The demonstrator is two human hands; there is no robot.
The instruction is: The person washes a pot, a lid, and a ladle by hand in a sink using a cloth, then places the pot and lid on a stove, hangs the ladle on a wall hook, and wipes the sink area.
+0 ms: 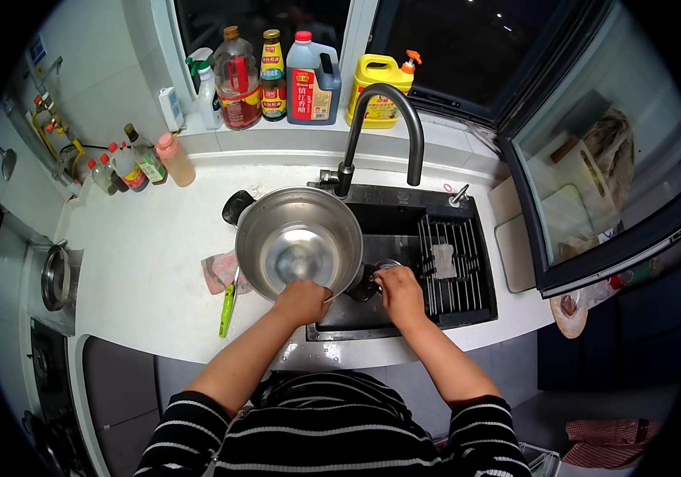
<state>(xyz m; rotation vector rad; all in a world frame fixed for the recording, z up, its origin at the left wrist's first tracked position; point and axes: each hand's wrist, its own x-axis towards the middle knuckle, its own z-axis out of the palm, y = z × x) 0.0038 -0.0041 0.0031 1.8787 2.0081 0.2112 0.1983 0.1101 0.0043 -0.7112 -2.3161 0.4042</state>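
Note:
A large stainless steel pot (257, 238) with black side handles straddles the counter and the left part of the black sink (392, 238). Its inside looks wet or shiny at the bottom. My left hand (304, 303) is closed on the pot's near rim, thumb side toward the inside. Over the sink, just right of the pot's near handle (364, 285), my right hand (401, 294) has its fingers pinched together. Next to those fingertips shows a small round metal thing (388, 263), partly hidden; what the fingers hold is too small to make out.
A green-handled knife (227, 308) and a pink cloth (218, 273) lie left of the pot. The black faucet (392, 89) arches over the sink. A rack (467, 296) with a pale cloth (443, 261) sits at right. Bottles (314, 83) line the sill; an open window (611, 183) juts in.

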